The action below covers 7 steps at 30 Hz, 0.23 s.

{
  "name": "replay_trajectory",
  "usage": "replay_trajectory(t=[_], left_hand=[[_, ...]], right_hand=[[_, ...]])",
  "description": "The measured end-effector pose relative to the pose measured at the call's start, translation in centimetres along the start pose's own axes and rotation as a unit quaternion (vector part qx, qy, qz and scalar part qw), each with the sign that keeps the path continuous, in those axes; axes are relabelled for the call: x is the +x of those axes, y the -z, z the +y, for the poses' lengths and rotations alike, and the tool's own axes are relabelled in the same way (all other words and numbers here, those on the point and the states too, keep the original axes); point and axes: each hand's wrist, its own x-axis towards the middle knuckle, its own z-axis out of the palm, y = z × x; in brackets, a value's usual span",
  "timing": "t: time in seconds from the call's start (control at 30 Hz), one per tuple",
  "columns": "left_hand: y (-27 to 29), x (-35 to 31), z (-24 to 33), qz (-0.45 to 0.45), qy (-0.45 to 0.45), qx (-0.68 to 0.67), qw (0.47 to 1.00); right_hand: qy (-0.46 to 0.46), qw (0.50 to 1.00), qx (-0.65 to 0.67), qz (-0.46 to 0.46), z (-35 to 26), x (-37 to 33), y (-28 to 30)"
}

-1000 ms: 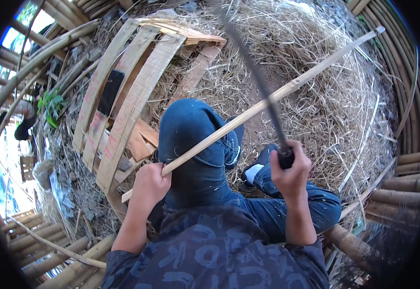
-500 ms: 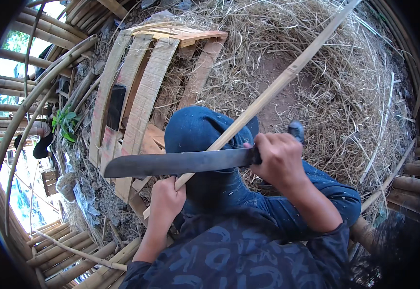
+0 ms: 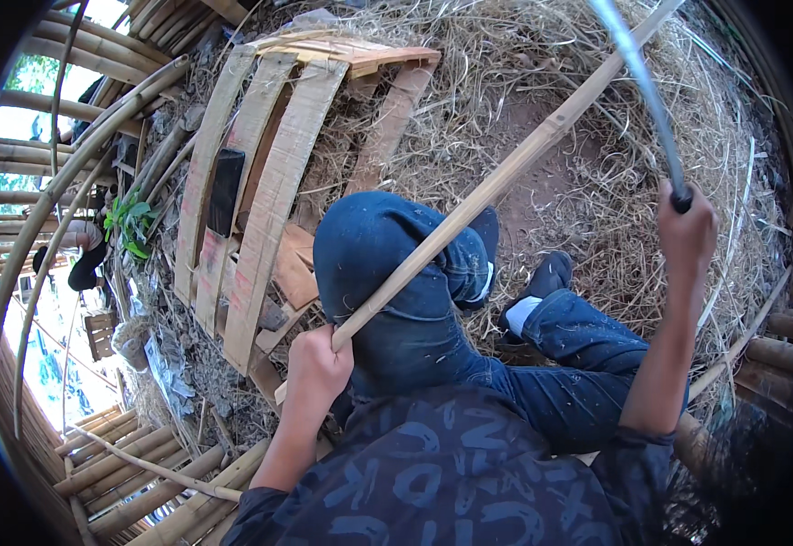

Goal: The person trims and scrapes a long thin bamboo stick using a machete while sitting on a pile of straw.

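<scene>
A long pale bamboo pole (image 3: pixel 496 187) slants from my lap toward the far right, passing over my bent knee. Near its lower end my left hand (image 3: pixel 317 364) is closed around it, and a short stub shows past the fist. Out to the right, my right hand (image 3: pixel 690 218) grips the dark handle of a machete (image 3: pixel 649 96). Its blade points up and away, slightly blurred and seen nearly edge-on, apart from the pole except where the two come close in the picture near the top. The blade's tip is cut off by the upper edge.
A wooden slatted crate (image 3: pixel 269 209) lies left of my knee, with a black flat object (image 3: pixel 226 193) on its slats. Dry shavings (image 3: pixel 615 246) cover the ground ahead. Bamboo poles (image 3: pixel 164 482) line the left side, where another person (image 3: pixel 89 250) partly shows beyond them.
The machete has swung from lying across the pole near my left hand up and out to the far right. My left hand keeps its hold on the pole, which has barely moved.
</scene>
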Motion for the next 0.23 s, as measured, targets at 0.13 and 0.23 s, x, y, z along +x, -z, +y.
replay_trajectory(t=[0.13,0.23], left_hand=[[0.1,0.2,0.1,0.008,-0.022,0.011,1.000],[-0.2,0.4,-0.1,0.018,-0.048,0.018,0.999]], right_hand=[[-0.033,0.997,0.066,-0.029,1.6,0.7,-0.1],[0.095,0.978,0.181,-0.029,-0.5,-2.9,-2.6]])
